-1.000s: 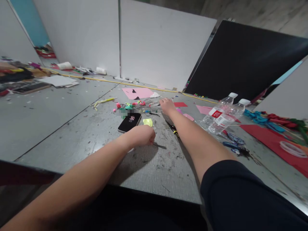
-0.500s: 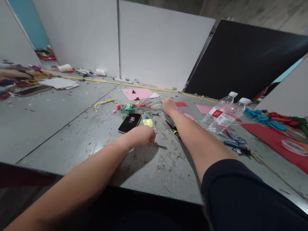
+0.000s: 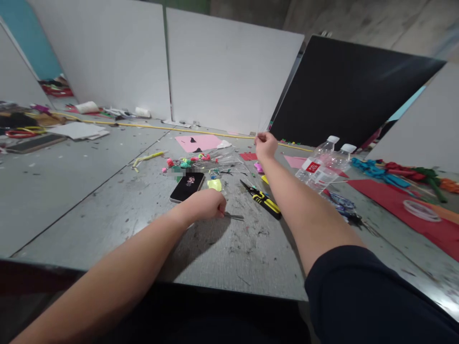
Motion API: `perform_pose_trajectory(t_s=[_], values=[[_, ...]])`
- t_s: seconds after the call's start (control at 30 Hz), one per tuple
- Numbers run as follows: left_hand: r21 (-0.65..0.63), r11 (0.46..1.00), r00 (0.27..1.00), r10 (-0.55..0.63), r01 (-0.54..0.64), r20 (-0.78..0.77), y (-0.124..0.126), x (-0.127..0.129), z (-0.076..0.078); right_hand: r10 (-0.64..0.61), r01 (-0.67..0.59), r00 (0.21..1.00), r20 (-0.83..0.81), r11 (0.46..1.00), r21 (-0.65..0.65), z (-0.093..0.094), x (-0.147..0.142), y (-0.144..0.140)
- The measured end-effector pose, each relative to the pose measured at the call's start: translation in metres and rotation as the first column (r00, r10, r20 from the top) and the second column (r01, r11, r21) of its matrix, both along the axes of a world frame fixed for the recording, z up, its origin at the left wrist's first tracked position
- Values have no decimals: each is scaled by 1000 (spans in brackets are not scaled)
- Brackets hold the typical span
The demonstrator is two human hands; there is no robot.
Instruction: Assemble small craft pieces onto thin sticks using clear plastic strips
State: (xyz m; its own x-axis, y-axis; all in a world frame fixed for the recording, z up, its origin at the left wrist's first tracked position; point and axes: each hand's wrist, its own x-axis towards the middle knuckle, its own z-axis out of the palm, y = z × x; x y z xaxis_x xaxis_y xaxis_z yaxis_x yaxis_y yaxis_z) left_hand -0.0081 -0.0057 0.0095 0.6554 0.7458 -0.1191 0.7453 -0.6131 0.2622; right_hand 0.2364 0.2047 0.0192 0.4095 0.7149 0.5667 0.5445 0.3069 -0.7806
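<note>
My left hand (image 3: 207, 204) rests on the grey table (image 3: 89, 191) as a fist, shut on a thin dark metal piece (image 3: 234, 217) that sticks out to the right. My right hand (image 3: 266, 145) is lifted above the far side of the table, fingers pinched on something thin and clear that I can barely make out. Below and left of it lies a pile of clear sticks with small coloured flowers (image 3: 201, 160). A black phone (image 3: 187, 186) lies just beyond my left hand. Yellow-handled pliers (image 3: 263, 200) lie beside my right forearm.
Two plastic water bottles (image 3: 324, 165) lie at the right, with red paper (image 3: 401, 205), a tape ring (image 3: 421, 210) and blue and red craft pieces (image 3: 394, 172) beyond. Pink paper (image 3: 201, 142) lies at the back. White boards (image 3: 229, 71) and a black board (image 3: 344, 91) wall the table.
My right hand has lifted off the stick pile and moved up and to the right, uncovering the pliers. My left hand has stayed in place. The camera has shifted slightly.
</note>
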Motion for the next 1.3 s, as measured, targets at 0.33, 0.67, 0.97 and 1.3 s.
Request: perform_pose_trajectory(t_s=[0.33,0.67,0.97,1.3], values=[[12,1000,1000,11,-11,6,2,-3,3,475,-461,796,-375,878,131,8,10,-80],[-5,960,671,200,-281,714,11,-1,5,620,-620,730,-287,778,103,-16,-38,-157],[-73,947,463,219,-313,859,15,1,-2,650,-640,750,-122,760,115,-53,-86,-182],[-152,956,331,233,-252,914,18,5,-6,628,-628,763,153,776,-57,-61,-81,-193]])
